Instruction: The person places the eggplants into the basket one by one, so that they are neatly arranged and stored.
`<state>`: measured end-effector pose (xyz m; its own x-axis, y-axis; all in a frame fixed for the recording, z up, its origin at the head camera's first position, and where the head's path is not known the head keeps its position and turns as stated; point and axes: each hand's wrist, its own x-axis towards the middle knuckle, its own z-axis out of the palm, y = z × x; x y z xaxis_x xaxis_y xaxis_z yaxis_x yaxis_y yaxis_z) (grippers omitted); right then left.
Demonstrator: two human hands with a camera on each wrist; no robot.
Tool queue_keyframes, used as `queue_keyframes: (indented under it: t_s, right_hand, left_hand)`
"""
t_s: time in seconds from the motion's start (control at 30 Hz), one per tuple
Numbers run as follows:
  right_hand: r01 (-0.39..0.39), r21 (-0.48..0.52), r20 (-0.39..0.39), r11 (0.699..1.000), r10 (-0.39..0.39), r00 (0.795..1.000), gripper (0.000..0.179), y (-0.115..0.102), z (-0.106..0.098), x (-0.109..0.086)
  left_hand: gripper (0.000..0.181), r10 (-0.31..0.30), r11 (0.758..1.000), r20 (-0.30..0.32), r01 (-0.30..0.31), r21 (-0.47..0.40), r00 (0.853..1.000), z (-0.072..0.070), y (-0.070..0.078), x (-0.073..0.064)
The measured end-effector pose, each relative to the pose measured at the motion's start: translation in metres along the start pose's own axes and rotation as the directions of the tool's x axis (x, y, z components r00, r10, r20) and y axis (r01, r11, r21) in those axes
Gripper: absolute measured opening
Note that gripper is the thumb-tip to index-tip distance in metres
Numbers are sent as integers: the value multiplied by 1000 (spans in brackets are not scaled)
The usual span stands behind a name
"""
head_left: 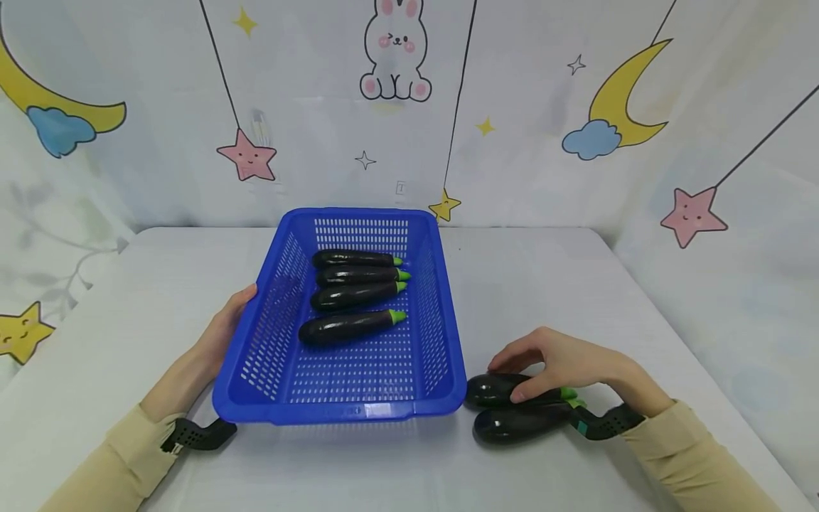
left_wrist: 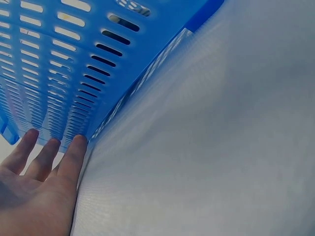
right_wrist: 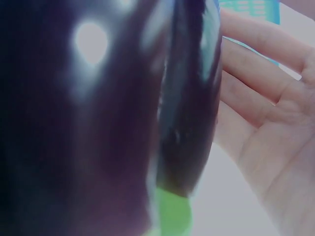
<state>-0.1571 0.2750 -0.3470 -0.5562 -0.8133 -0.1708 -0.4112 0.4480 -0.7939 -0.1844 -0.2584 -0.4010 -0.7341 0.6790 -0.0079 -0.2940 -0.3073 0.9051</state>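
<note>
A pale backdrop (head_left: 307, 117) printed with moons, stars and a rabbit rose behind the work, its top and sides cut off by the head view. The white table (head_left: 544, 284) ran out of that view at the bottom. On it stood the blue basket (head_left: 320, 411), left of the loose eggplants; its far left outer wall was hard to make out behind the rim, and the left wrist view caught only part of its slotted side. Tan sleeves (head_left: 697, 455) were cropped at the lower corners.

The left arm angled up from the lower left, and its hand (head_left: 220, 334) lay against the basket's left side, fingers extended, tips at the wall; its thumb was hidden. The right forearm came in from the lower right, wrist arched, and the right hand (head_left: 553, 359) bent down over the farther loose eggplant (head_left: 495, 390), gripping it between thumb and curled fingers. In the right wrist view the thumb could not be made out.

The nearer loose eggplant (head_left: 518, 425) lay alongside; its stem end was partly covered by the black wrist device (head_left: 604, 423). Four eggplants (head_left: 348, 328) lay crosswise in the basket, green stems to the right, the three farther ones close together and partly overlapping.
</note>
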Motion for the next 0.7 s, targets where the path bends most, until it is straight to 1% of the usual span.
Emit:
queue_keyframes:
  t_s: [0.27, 0.53, 0.7]
  right_hand:
    - [-9, 18, -1, 1000, 9, 1000, 40, -2, 0, 1]
    - [4, 2, -5, 1000, -4, 1000, 38, -2, 0, 0]
    - [1, 3, -6, 1000, -1, 1000, 35, -1, 0, 1]
  left_hand:
    - [49, 1, 1000, -32, 0, 21, 999, -2, -1, 1]
    - [52, -8, 997, -73, 14, 79, 997, -1, -1, 1]
    - [51, -7, 997, -69, 13, 81, 998, 0, -1, 1]
